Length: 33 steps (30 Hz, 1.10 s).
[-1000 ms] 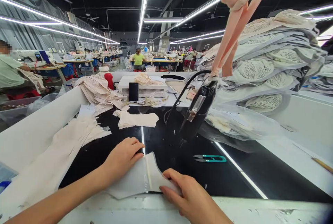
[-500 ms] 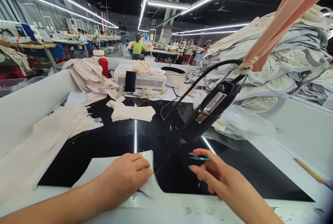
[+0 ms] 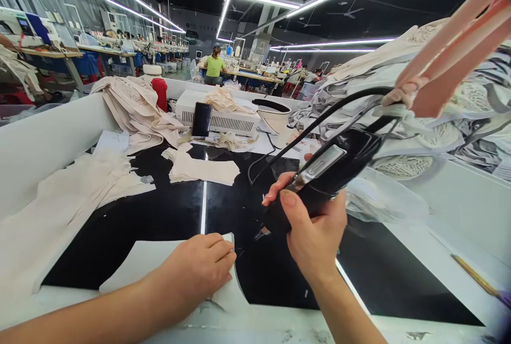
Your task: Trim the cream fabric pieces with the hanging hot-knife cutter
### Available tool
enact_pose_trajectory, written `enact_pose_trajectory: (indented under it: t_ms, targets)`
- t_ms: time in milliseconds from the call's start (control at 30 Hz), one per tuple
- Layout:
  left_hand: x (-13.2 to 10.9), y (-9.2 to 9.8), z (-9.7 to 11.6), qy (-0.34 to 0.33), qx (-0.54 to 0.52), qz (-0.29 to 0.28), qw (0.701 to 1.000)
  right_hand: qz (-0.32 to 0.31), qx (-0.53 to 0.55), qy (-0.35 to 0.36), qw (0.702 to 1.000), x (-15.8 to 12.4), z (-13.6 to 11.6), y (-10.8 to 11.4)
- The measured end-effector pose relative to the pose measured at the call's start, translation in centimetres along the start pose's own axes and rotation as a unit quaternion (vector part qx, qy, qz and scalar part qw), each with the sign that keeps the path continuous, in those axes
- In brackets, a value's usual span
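My left hand (image 3: 199,267) lies flat, fingers together, pressing a white cut fabric piece (image 3: 159,259) against the black glossy tabletop (image 3: 167,216) near the front edge. My right hand (image 3: 309,227) is wrapped around a black hand-held tool (image 3: 327,173) that hangs from pink straps (image 3: 447,67). A black cord (image 3: 319,120) runs from the tool. Its tip points down toward the table just right of the fabric piece.
Stacks of cream fabric pieces (image 3: 199,171) lie on the table's left and middle. A tall pile of lace pieces (image 3: 423,115) stands at right. A white box (image 3: 223,117) with a phone (image 3: 202,119) sits at the back. Other workers (image 3: 215,64) sit at distant sewing stations.
My right hand left the fabric piece, reached up past the small scissors and took hold of the hanging black tool. My left hand stayed on the fabric.
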<state>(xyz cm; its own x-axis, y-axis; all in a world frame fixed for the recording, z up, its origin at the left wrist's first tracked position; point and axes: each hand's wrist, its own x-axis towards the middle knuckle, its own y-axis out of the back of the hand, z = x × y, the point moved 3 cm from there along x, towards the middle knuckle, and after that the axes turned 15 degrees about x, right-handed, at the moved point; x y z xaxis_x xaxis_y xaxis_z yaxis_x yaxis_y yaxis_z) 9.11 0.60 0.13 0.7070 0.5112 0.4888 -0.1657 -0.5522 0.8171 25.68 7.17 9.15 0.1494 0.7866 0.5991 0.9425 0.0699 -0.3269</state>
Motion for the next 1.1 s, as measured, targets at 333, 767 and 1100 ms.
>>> enact_pose_trajectory:
  t_ms: [333,767,1100]
  targets:
    - [-1.2,-0.7,1.6,0.046,0.033,0.059,0.997,0.028,0.122,-0.007,0.992,-0.4,3.3,-1.7]
    - [-1.2,-0.5,1.7,0.072,0.007,0.065,0.995,0.026,0.16,-0.039,0.986,-0.4,2.8,-2.4]
    - [-1.0,-0.1,1.4,0.089,-0.004,0.076,0.993,0.028,0.159,-0.046,0.986,-0.8,3.2,-2.5]
